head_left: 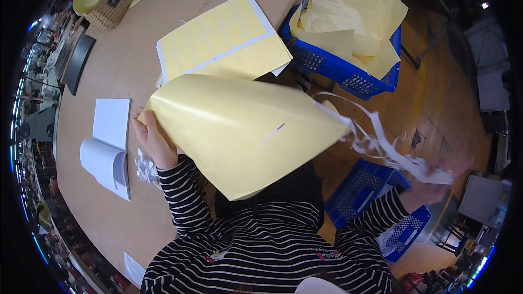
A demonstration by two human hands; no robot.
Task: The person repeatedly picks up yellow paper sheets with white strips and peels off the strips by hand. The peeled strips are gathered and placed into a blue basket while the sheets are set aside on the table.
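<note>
My left hand [154, 140] pinches the left edge of a large yellow sheet [234, 125], thumb on top. The sheet bows upward in front of my body and bears one short dark slit-like mark. Far out to the right, my right hand [436, 182] is blurred by motion, closed on a bunch of thin white strips [389, 152]. These strips trail back to the sheet's right corner; whether they are still joined to it I cannot tell. Beyond the sheet lies a stack of yellow sheets [223, 35] with pale grid lines, partly covered by the one I hold.
A blue crate [340, 71] at the far right holds crumpled yellow sheets [348, 19]. Another blue crate [357, 190] stands low beneath my right arm. On the table [81, 130] are an open notebook [110, 125], white scraps [146, 167], a wicker basket [111, 8] and a dark flat bar [80, 64].
</note>
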